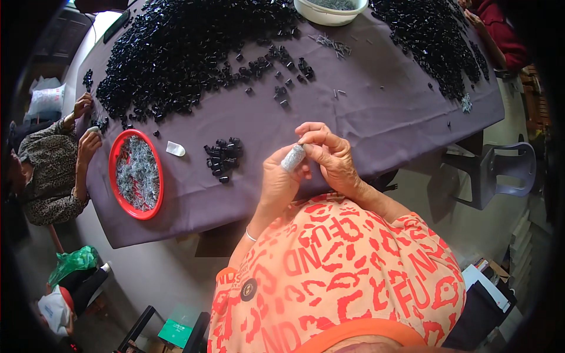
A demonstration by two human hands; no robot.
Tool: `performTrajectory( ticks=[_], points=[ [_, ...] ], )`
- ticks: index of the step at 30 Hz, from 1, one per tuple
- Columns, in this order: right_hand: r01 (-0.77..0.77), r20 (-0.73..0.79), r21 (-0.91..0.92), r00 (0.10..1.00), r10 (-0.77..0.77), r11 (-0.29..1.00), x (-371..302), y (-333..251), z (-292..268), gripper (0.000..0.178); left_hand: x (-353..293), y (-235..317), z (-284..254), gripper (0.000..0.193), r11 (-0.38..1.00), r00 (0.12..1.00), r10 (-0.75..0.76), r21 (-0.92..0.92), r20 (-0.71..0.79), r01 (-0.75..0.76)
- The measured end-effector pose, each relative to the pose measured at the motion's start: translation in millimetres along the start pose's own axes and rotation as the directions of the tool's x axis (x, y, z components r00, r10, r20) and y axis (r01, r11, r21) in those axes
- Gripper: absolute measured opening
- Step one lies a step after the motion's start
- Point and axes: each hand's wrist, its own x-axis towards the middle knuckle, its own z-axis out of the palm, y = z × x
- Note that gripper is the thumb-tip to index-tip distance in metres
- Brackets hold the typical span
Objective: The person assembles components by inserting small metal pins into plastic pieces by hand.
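Here, right of the red basket [143, 215], the left hand [279, 178] and right hand [335, 155] meet, fingertips pinching a tiny dark piece [301, 144] between them.

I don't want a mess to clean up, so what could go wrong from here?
The red basket sits near the edge of the table, so a bump might spill its greyish pieces. The small group of black parts lies loose beside the left hand; a careless sweep could scatter them.
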Motion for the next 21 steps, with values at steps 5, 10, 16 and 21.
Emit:
performTrajectory(
  ticks=[5,10,16,21],
  points=[
    [0.260,0.014,-0.763,0.922,-0.386,0.592,31,-22,-29,0.016,-4,12,-2,0.016,0.960,0.981,0.140,0.259,-0.137,-0.101],
    [0.194,0.119,-0.975,0.872,-0.475,0.112,65,-27,-81,0.016,-8,22,-10,0.013,0.911,0.969,0.205,0.388,-0.142,-0.136],
    [0.238,0.223,-0.971,0.850,-0.477,-0.029,71,-17,-79,0.011,-11,18,-13,0.014,0.903,0.954,0.251,0.394,-0.167,-0.169],
    [0.059,0.061,-0.709,0.998,-0.023,0.703,33,-35,-24,0.007,-11,13,-23,0.015,0.893,0.953,0.287,0.389,-0.101,-0.227]
  ],
)
